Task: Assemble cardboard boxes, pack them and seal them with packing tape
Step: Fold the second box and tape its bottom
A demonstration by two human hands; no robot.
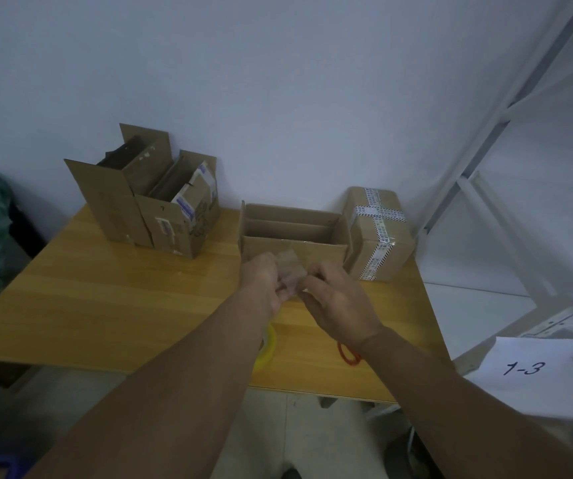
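Left hand (264, 281) and right hand (336, 299) both pinch a strip of clear tape (292, 271) at the open box (295, 236) on the table (122, 299).

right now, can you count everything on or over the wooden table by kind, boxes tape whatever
open brown cardboard boxes: 3
sealed brown cardboard box with printed tape: 1
yellow tape roll: 1
red band: 1
clear tape strip, pinched between left hand and right hand: 1
total: 7
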